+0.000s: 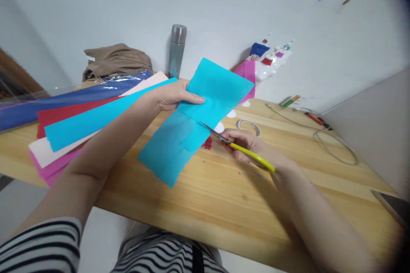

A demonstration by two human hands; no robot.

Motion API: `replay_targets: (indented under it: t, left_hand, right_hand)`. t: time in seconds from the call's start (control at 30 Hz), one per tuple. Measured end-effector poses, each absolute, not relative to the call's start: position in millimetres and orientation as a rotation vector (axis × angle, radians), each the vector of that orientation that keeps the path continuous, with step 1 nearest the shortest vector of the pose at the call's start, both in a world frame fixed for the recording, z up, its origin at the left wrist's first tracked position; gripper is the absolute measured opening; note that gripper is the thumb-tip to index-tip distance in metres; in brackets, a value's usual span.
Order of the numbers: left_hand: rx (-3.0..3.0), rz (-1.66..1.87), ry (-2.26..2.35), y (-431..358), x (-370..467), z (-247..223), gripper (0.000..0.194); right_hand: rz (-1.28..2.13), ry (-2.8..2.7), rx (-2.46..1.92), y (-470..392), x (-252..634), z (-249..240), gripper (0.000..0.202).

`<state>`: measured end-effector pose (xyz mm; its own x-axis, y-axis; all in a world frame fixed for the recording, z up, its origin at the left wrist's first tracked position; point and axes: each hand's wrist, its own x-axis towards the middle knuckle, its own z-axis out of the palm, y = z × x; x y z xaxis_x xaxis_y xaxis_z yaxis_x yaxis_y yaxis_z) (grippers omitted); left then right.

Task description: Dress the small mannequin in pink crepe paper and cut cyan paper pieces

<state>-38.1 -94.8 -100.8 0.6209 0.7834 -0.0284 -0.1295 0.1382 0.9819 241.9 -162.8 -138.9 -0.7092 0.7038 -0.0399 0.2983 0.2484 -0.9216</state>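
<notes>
Cyan sheet: raised above the wooden table [144, 194] in front of the person, slanted from upper right to lower left; cyan sheet [221, 83] looks creased or lapped across the middle.
Left hand: left hand [175, 95] pinches the sheet's left edge near mid-length, thumb flat on the near face, no gap showing; other fingers behind it.
Right hand: right hand [244, 140] curled around the scissors [251, 154] close to the pivot, yellow handle running back along the wrist; blades look nearly together, tips over the sheet's right edge.
Sheet weight/feel: probably very light, thin, bendy; likely creases or tears if pulled; not much slip expected.
Sheet hold: edge pinch near the middle seems right, thumb one side, fingers other; free ends may flop.
Scissors feel: likely rigid, small, light; best held by the yellow handles, points sharp.
Around the hands: red scraps [208, 142] just below the blades, white pieces [219, 127] behind them, tape roll [259, 130] beyond the right hand.
Hidden: left fingertips, sheet's far face, part of the right-hand grip, second handle mostly.
Unclear: whether tips touch the sheet; one layer or two; darker patch on lower half, shadow or overlap; right forearm blurred.
Cut off: dark object, right frame edge [392, 205].
</notes>
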Motion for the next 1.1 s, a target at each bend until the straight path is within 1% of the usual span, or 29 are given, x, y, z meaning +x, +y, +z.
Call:
replay_targets:
  t: [0.33, 0.5, 0.7, 0.9, 1.1]
  left_hand:
    - [1.273, 0.721, 0.588, -91.1, -39.0, -105.0, 0.041]
    - [1.286, 0.698, 0.56, -90.2, -39.4, -106.0, 0.046]
    - [1.316, 0.66, 0.546, -92.0, -39.3, -104.8, 0.045]
    - [1.328, 0.655, 0.554, -92.5, -39.4, -104.0, 0.043]
    - [1.299, 0.664, 0.541, -94.5, -37.8, -103.0, 0.046]
  right_hand:
    - [1.535, -2.078, -0.975, -162.2, 243.0, -141.1, 0.048]
    - [1.52, -2.092, -0.949, -160.6, 245.6, -144.0, 0.045]
    - [1.497, -2.118, -0.946, -159.6, 247.3, -144.7, 0.046]
    - [1.492, -2.173, -0.866, -163.0, 246.4, -142.8, 0.042]
    - [1.498, -2.197, -0.839, -166.0, 241.8, -139.0, 0.047]
